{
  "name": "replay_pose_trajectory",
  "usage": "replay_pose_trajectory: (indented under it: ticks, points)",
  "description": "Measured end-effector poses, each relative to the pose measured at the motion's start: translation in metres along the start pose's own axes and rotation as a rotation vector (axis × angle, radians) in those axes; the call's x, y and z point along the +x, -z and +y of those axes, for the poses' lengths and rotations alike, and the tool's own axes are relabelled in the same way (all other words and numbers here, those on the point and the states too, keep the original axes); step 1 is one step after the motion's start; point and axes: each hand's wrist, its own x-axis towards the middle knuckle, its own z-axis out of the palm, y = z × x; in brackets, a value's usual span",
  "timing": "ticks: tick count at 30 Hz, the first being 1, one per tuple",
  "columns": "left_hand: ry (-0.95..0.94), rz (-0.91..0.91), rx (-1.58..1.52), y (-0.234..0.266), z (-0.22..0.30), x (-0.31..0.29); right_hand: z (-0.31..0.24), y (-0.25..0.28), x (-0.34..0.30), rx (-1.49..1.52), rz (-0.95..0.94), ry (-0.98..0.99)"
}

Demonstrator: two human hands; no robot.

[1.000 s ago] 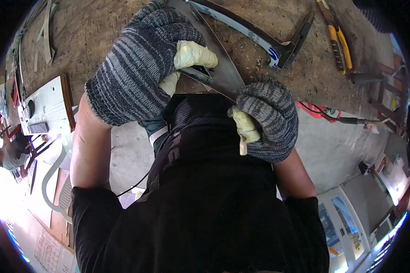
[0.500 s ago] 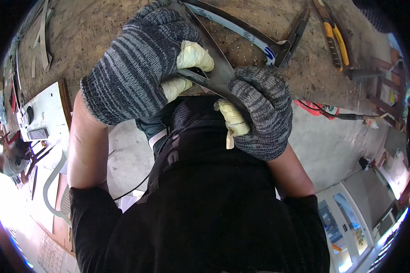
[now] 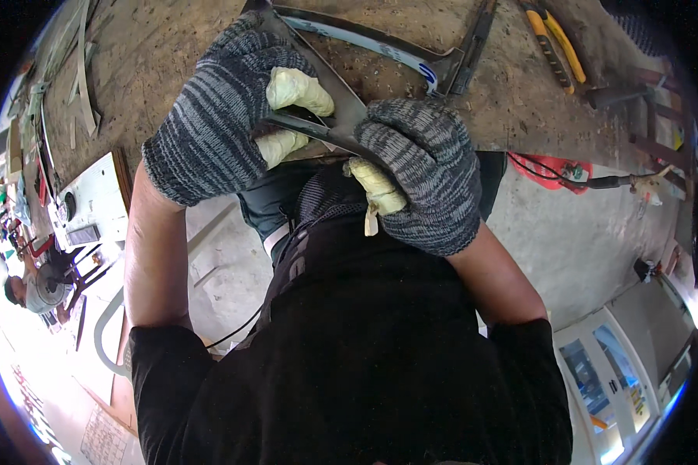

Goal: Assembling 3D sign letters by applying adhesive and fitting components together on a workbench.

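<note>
Left hand (image 3: 226,115) angled inward, right hand (image 3: 430,170) curled — both clamped on a grey metal strip (image 3: 347,115).

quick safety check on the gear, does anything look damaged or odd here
The pale wrapping on the right hand's thumb looks odd: a narrow tab sticks out below it, perhaps a loose end. The brown bench top also looks scuffed and stained, though that may be ordinary wear.

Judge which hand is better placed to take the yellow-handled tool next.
Probably the right: the right hand is nearer the yellow-handled tool, on that side of the workbench; the left hand is farther off. Both hold the gray metal piece.
</note>
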Motion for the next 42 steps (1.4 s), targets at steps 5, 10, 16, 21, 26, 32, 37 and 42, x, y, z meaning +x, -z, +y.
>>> replay_pose_trajectory:
  ticks: [5,10,16,21,26,32,37,42]
  points:
    - [-0.055,-0.011,0.013,0.011,0.001,0.000,-0.005,0.013,0.005,0.130,0.012,-0.022]
    - [-0.077,-0.017,0.016,0.015,0.007,0.001,0.001,0.050,0.013,0.148,0.078,-0.041]
    - [-0.036,-0.007,0.033,0.022,0.010,-0.005,0.047,0.078,0.061,0.284,0.295,-0.343]
    - [-0.079,0.002,0.000,0.024,0.002,-0.004,0.086,0.080,0.144,0.577,0.277,-0.570]
    - [-0.019,-0.051,-0.022,0.023,-0.002,-0.012,0.105,0.025,0.239,0.742,0.064,-0.745]
    - [-0.068,0.013,-0.056,0.026,-0.005,-0.016,0.123,-0.050,0.331,0.758,-0.020,-0.728]
    - [-0.033,0.012,-0.084,0.018,-0.014,-0.021,0.116,-0.079,0.366,0.747,-0.029,-0.754]
    - [-0.072,-0.008,0.001,0.024,-0.016,-0.020,0.119,-0.097,0.370,0.767,0.070,-0.742]
